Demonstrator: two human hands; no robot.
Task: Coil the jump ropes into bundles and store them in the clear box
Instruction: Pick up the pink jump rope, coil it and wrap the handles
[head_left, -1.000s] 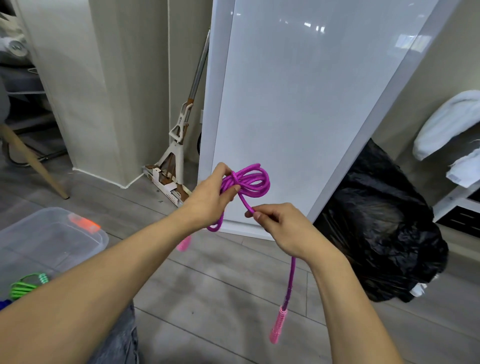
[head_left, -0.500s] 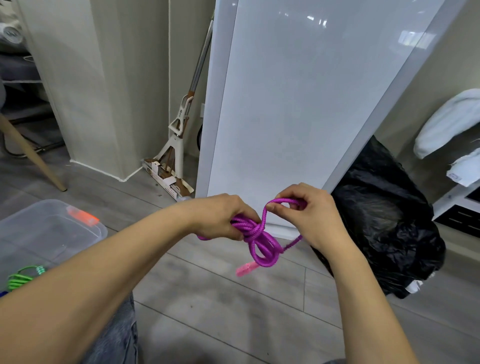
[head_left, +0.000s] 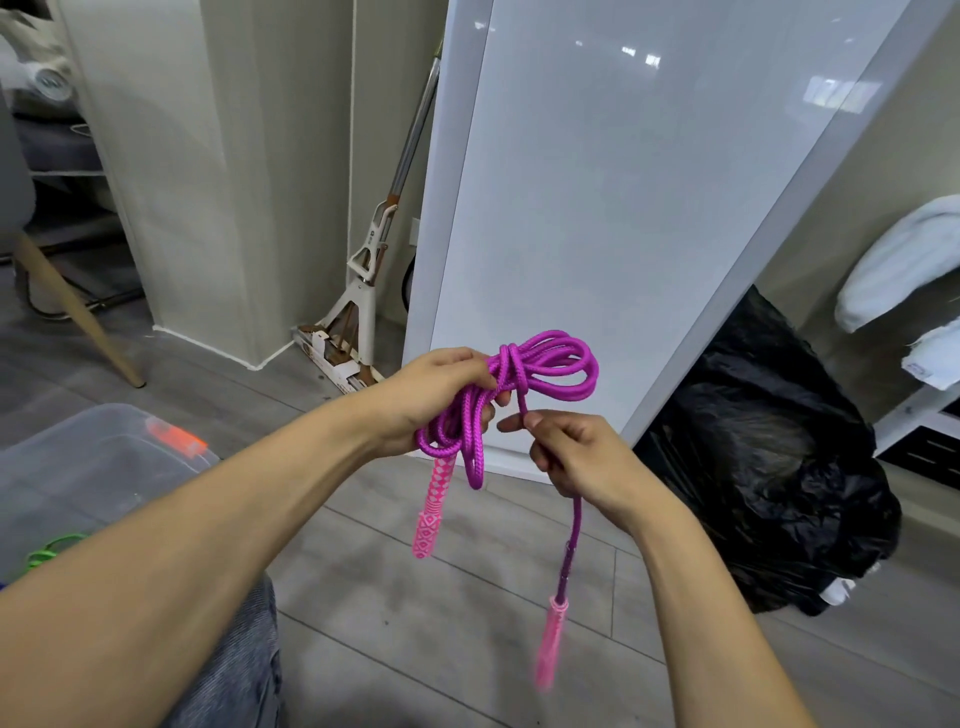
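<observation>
Binding the coiled magenta braided jump rope (head_left: 551, 364), left hand (head_left: 441, 397) gripping its loops, right hand (head_left: 579, 460) pinching its tail; cinching tight likely comes next.

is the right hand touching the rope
Touching. The head view shows the right hand pinching a strand of the rope just below the wrap.
</observation>
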